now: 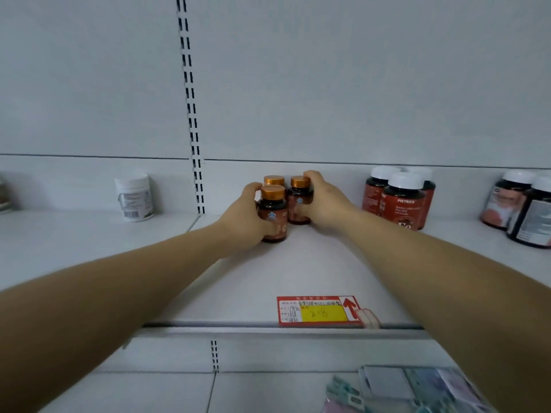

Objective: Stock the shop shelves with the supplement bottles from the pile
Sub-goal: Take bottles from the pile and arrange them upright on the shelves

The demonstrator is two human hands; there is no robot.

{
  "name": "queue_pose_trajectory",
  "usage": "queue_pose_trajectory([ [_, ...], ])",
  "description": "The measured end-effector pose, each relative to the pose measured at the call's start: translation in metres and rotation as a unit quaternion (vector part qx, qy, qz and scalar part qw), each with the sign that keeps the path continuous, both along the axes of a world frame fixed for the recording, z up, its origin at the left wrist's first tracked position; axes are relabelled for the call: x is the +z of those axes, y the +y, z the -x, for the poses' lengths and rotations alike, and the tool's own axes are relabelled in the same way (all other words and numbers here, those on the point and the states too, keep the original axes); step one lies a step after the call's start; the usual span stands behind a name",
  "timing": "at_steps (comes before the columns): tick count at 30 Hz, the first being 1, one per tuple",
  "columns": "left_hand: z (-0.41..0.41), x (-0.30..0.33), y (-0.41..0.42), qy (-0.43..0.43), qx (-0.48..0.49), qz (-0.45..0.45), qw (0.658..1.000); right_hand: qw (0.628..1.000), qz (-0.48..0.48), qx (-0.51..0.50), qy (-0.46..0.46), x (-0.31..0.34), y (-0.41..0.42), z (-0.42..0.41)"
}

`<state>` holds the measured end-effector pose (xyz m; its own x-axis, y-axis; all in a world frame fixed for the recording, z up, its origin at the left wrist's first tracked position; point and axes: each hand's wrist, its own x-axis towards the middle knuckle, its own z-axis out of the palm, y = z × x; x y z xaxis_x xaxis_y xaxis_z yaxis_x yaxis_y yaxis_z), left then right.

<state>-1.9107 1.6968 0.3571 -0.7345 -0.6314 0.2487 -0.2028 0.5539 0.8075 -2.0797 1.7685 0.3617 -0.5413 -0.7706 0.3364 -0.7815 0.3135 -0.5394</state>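
Observation:
Three small brown supplement bottles with copper caps stand together on the white shelf (298, 263), near its back wall. My left hand (247, 217) grips the front bottle (272, 214) from the left side. My right hand (320, 201) grips the right bottle (299, 204), fingers over its cap and thumb low on its front. The third bottle (273, 180) stands behind the front one, and only its cap shows. All three are upright.
A white jar (135, 196) stands on the left shelf section. Red-labelled white-capped bottles (399, 199) stand to the right, with darker bottles (521, 208) further right. A red and yellow price tag (319, 311) sits on the shelf's front edge. Packets (411, 389) lie on the lower shelf.

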Motion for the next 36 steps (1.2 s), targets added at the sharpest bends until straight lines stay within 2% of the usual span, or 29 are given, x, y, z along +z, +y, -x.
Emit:
queue_pose_trajectory([
  [6,0.018,-0.005,-0.002,0.002,0.042,0.021,0.999,0.997,-0.036,0.029,0.062,0.003,-0.003,0.018],
  [13,0.021,-0.003,-0.007,-0.027,0.058,0.013,0.998,0.994,-0.067,0.045,0.071,0.01,0.001,0.022],
  [16,0.009,0.006,-0.01,-0.076,0.055,-0.008,0.996,0.994,-0.053,0.023,0.093,0.032,0.002,0.017],
  [20,-0.038,0.025,-0.015,-0.174,0.076,0.054,0.98,0.989,-0.046,0.037,0.132,0.072,-0.008,-0.016],
  [23,-0.097,0.037,-0.02,-0.225,0.113,0.11,0.961,0.982,-0.067,0.091,0.149,0.088,-0.034,-0.072],
  [27,-0.207,0.041,-0.038,-0.263,0.184,0.148,0.936,0.962,-0.079,0.186,0.186,0.089,-0.087,-0.186],
  [36,-0.526,0.007,-0.081,-0.317,0.357,0.098,0.873,0.89,-0.069,0.403,0.203,0.061,-0.21,-0.526],
])
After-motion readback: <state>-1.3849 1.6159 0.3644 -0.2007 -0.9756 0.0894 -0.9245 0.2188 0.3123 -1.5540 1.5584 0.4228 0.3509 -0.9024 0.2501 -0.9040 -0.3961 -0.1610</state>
